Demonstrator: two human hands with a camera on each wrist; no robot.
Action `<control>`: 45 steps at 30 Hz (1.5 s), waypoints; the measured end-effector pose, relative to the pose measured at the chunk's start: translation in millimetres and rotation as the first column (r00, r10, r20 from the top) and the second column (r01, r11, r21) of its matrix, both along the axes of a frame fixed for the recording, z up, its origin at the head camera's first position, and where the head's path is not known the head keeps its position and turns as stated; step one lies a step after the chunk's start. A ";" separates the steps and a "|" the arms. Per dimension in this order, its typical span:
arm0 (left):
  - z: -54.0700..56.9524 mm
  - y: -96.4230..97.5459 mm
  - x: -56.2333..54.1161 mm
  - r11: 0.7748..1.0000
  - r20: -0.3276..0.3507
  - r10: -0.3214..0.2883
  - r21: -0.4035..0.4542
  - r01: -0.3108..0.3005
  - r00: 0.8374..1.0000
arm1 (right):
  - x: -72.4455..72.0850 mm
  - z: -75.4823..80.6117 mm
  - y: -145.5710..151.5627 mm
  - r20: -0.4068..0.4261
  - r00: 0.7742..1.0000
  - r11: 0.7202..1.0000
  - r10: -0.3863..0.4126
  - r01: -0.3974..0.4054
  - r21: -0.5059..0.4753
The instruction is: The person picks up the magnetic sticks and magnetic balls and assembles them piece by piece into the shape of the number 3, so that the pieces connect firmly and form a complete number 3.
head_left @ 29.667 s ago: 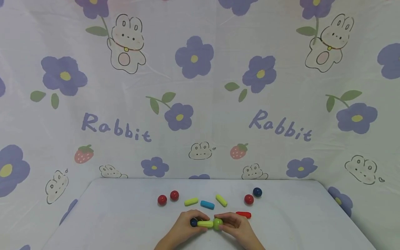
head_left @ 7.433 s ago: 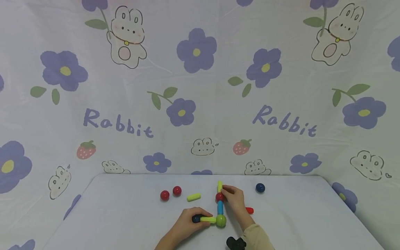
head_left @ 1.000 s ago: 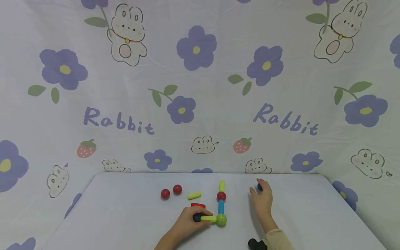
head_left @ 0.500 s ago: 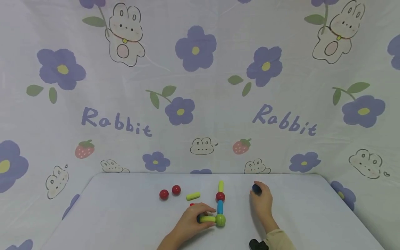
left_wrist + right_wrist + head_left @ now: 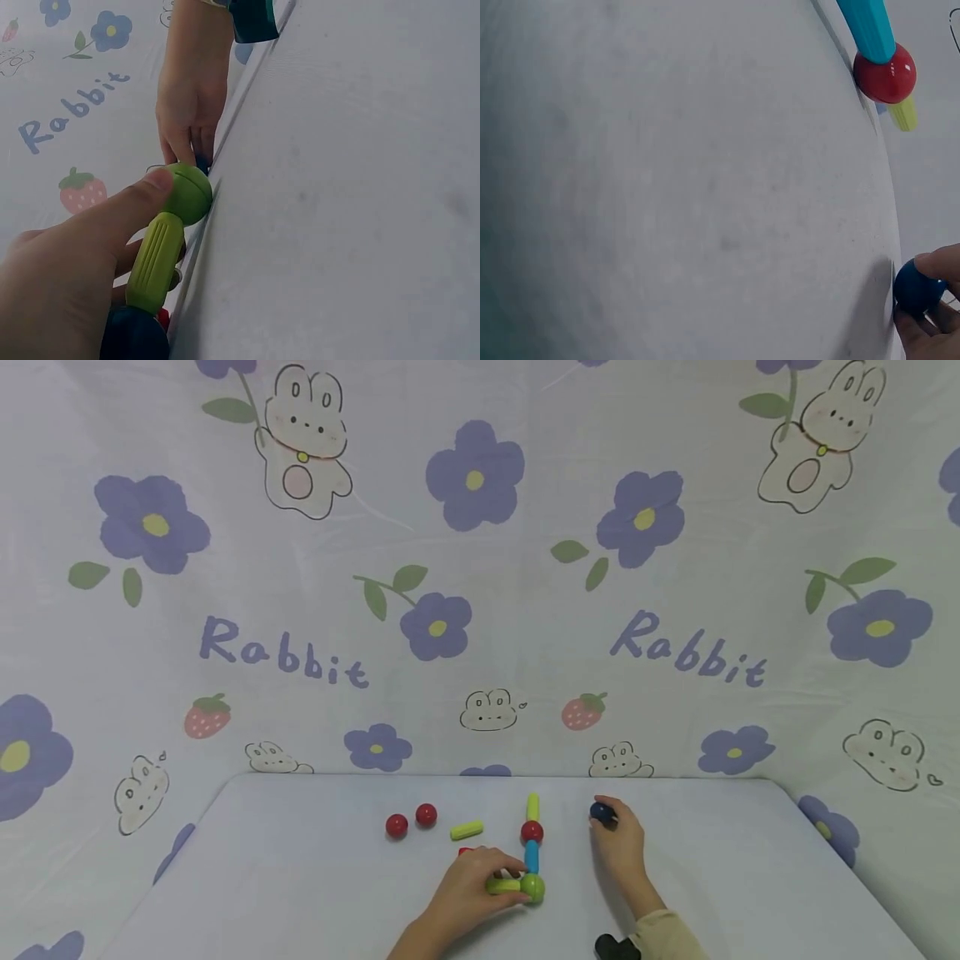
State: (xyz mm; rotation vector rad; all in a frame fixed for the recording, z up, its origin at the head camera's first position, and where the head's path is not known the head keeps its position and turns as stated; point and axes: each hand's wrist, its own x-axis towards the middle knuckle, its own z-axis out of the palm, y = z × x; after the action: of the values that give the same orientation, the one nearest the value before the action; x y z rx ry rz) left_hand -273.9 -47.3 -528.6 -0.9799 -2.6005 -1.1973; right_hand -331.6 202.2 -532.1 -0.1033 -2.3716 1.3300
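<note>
My left hand [image 5: 474, 893] grips the near corner of a toy stick-and-ball build. Its thumb presses the green ball [image 5: 191, 196], and a yellow-green stick [image 5: 155, 266] runs back past the fingers to a dark blue ball [image 5: 135, 335], which the hand covers in the head view. From the green ball a blue stick [image 5: 532, 857] leads away to a red ball [image 5: 532, 832], with another yellow-green stick [image 5: 533, 807] beyond it. To the right of the build, my right hand [image 5: 622, 843] pinches a second dark blue ball [image 5: 919, 287] between thumb and fingers, low over the table.
Two loose red balls [image 5: 411, 820] lie left on the white table [image 5: 300, 877], with a loose yellow-green stick [image 5: 467, 830] beside them. A red stick [image 5: 466, 851] is mostly hidden behind my left hand. A rabbit-print cloth [image 5: 480, 568] hangs along the back edge.
My right hand has taken hold of the loose dark blue ball and brought it slightly left. My left hand has slid right along the stick, from the dark blue end to the green ball.
</note>
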 end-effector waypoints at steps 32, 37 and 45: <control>3.5 4.1 6.9 0.999 0.002 0.054 0.005 -0.054 0.999 | -10.5 17.7 -54.5 0.029 0.994 0.948 0.102 -0.089 -0.305; 1.6 3.3 7.5 0.999 -0.003 0.050 0.010 -0.050 0.999 | -11.4 20.5 -61.9 0.038 0.993 0.933 0.115 -0.095 -0.348; 3.6 5.1 8.1 0.999 0.027 0.045 0.006 -0.045 0.999 | -20.8 19.6 -62.6 0.151 0.984 0.868 0.091 -0.004 -0.496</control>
State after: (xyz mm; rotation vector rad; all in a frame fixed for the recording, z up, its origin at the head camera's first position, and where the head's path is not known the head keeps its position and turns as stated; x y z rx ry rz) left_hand -265.8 -42.2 -525.0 -0.9056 -2.6227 -1.2154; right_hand -352.4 139.6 -512.5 -0.3195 -2.1110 2.0022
